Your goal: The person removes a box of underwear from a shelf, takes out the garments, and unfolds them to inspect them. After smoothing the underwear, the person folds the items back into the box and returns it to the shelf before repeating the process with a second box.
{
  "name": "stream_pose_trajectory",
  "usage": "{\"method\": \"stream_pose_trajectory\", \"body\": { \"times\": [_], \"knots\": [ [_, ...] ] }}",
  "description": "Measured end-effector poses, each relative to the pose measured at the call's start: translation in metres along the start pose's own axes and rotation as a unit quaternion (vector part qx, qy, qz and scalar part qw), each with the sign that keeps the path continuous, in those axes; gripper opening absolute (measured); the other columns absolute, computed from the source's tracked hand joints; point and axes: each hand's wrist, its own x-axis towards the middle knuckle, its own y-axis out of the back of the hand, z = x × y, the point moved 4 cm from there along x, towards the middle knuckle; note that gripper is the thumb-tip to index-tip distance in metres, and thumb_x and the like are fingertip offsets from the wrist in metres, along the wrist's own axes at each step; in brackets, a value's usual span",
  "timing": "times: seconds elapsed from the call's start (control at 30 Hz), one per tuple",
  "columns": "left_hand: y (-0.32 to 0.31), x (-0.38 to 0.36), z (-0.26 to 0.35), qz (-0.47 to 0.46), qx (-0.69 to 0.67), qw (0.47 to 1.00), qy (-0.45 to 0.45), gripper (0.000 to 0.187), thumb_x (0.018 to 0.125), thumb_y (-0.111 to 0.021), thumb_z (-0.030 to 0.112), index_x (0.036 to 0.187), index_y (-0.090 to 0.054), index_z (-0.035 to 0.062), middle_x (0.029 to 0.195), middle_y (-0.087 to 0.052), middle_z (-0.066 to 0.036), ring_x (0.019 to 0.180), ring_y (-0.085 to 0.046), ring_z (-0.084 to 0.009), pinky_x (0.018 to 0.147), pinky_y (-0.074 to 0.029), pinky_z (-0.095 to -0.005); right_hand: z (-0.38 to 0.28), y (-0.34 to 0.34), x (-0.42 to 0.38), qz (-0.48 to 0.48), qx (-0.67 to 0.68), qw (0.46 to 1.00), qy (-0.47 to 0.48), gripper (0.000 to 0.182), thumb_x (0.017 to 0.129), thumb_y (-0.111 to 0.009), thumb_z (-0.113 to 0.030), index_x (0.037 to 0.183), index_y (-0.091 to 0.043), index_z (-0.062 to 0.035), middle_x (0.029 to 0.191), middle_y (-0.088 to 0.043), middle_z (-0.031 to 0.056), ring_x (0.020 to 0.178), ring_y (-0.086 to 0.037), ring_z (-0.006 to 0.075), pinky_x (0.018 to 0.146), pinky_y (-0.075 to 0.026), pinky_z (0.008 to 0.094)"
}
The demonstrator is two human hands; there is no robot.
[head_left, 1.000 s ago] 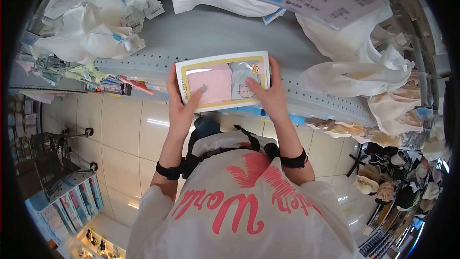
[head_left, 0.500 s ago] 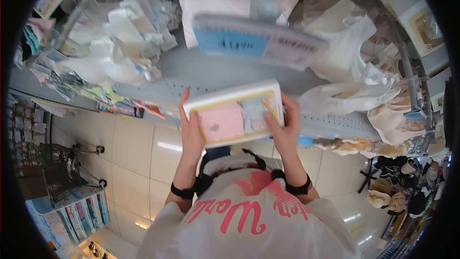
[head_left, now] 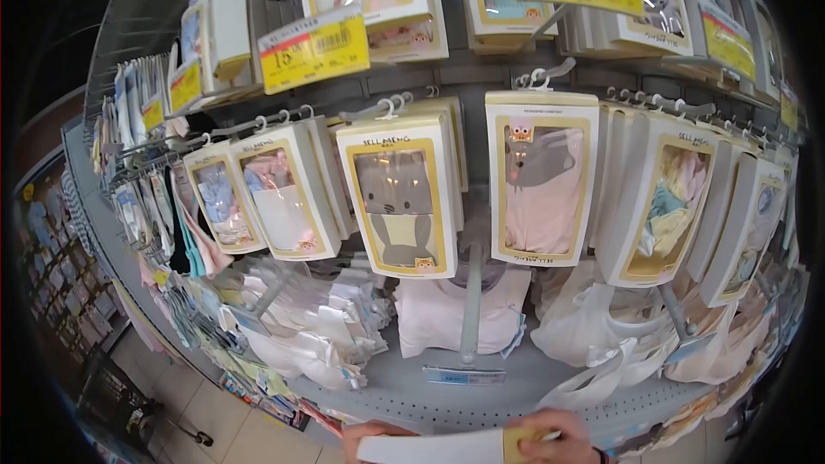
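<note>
Perforated shelf point(head_left: 481, 406) below boxed clothes point(head_left: 540, 180), left hand point(head_left: 363, 440) and right hand point(head_left: 554, 432) around opposite ends, apparently, of a pale box point(head_left: 434, 449).

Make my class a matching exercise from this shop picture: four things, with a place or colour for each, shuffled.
Things:
1. Cart
2. Held box
3. Large price tags
4. Pale top

Places or colours:
A. Yellow, above the middle row of boxes
B. Between the left hand and right hand
C. On the tiled floor
D. Hanging below the middle row of boxes

Pairs: 1-C, 2-B, 3-A, 4-D
</note>
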Motion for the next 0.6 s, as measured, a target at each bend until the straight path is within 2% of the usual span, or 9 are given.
{"method": "stream_pose_trajectory", "body": {
  "times": [0.03,0.1,0.23,0.3,0.33,0.37,0.4,0.47,0.6],
  "knots": [
    [0.006,0.012,0.011,0.002,0.001,1.0,-0.004,0.037,0.079,-0.061,0.037,0.09,-0.054,0.0025,0.086,-0.059,-0.015,0.083,-0.059,-0.0271,0.072,-0.045,-0.0391,-0.001,0.005,0.008,-0.008,-0.012,1.0,0.004,0.034,0.07,-0.073,-0.011,0.103,-0.063,-0.0059,0.102,-0.057,0.0203,0.081,-0.06,0.03,0.067,-0.05,0.0355],
    [-0.007,0.042,0.04,-0.181,0.146,0.97,-0.07,0.044,0.076,-0.063,0.04,0.094,-0.058,-0.0001,0.09,-0.06,-0.016,0.084,-0.059,-0.0271,0.073,-0.045,-0.038,-0.002,0.015,0.023,-0.027,-0.036,0.999,0.012,0.035,0.071,-0.073,-0.012,0.103,-0.063,-0.0057,0.103,-0.057,0.0215,0.082,-0.06,0.0309,0.068,-0.05,0.036],
    [-0.007,0.045,0.041,-0.228,0.187,0.953,-0.07,0.05,0.074,-0.061,0.037,0.105,-0.056,-0.0023,0.091,-0.06,-0.019,0.087,-0.059,-0.0302,0.075,-0.045,-0.0396,-0.009,0.03,0.046,-0.025,-0.019,0.999,0.027,0.054,0.072,-0.072,-0.017,0.121,-0.051,-0.0074,0.107,-0.057,0.0228,0.092,-0.059,0.0339,0.076,-0.049,0.039],
    [-0.009,0.048,0.047,-0.158,0.169,0.97,-0.077,0.044,0.074,-0.059,0.028,0.106,-0.056,-0.0029,0.093,-0.06,-0.017,0.088,-0.059,-0.0282,0.074,-0.047,-0.038,-0.011,0.029,0.049,-0.002,0.016,1.0,0.024,0.06,0.074,-0.071,-0.018,0.127,-0.045,-0.0072,0.11,-0.056,0.0212,0.097,-0.058,0.0327,0.08,-0.048,0.0387],
    [-0.013,0.051,0.048,-0.158,0.169,0.97,-0.076,0.044,0.074,-0.059,0.028,0.106,-0.056,-0.0029,0.093,-0.06,-0.017,0.088,-0.059,-0.0282,0.074,-0.047,-0.038,-0.005,0.03,0.048,0.066,0.092,0.994,0.003,0.078,0.07,-0.075,-0.024,0.133,-0.031,-0.0077,0.108,-0.055,0.0196,0.095,-0.058,0.0302,0.08,-0.047,0.0382],
    [-0.015,0.058,0.053,-0.097,0.147,0.979,-0.102,0.048,0.079,-0.052,0.044,0.096,-0.054,-0.0014,0.077,-0.057,-0.011,0.072,-0.056,-0.0222,0.064,-0.044,-0.033,-0.002,0.032,0.044,0.131,0.168,0.977,-0.02,0.097,0.067,-0.078,-0.03,0.139,-0.017,-0.0082,0.106,-0.055,0.018,0.093,-0.058,0.0276,0.08,-0.046,0.0377],
    [-0.017,0.067,0.059,-0.036,0.125,0.983,-0.131,0.06,0.083,-0.045,0.059,0.086,-0.051,0.0002,0.06,-0.053,-0.005,0.056,-0.053,-0.0162,0.054,-0.042,-0.028,-0.004,0.034,0.044,0.129,0.17,0.977,-0.022,0.097,0.067,-0.078,-0.03,0.139,-0.017,-0.0082,0.106,-0.055,0.018,0.093,-0.058,0.0276,0.08,-0.046,0.0377],
    [-0.02,0.077,0.063,0.001,0.074,0.99,-0.123,0.063,0.08,-0.049,0.062,0.077,-0.053,-0.0009,0.062,-0.053,-0.005,0.05,-0.051,-0.0152,0.047,-0.037,-0.0257,0.006,0.036,0.047,0.109,0.222,0.946,-0.211,0.11,0.069,-0.075,-0.034,0.14,0.005,-0.0056,0.116,-0.051,0.0201,0.099,-0.056,0.026,0.088,-0.042,0.0367],
    [-0.028,0.095,0.08,-0.028,0.088,0.987,-0.131,0.065,0.081,-0.045,0.062,0.077,-0.052,-0.0022,0.06,-0.051,-0.005,0.053,-0.05,-0.0126,0.048,-0.035,-0.0254,0.004,0.035,0.059,0.12,0.242,0.932,-0.24,0.106,0.073,-0.071,-0.031,0.14,0.006,-0.0042,0.122,-0.048,0.0214,0.112,-0.05,0.0263,0.096,-0.036,0.0374]
  ]
}}
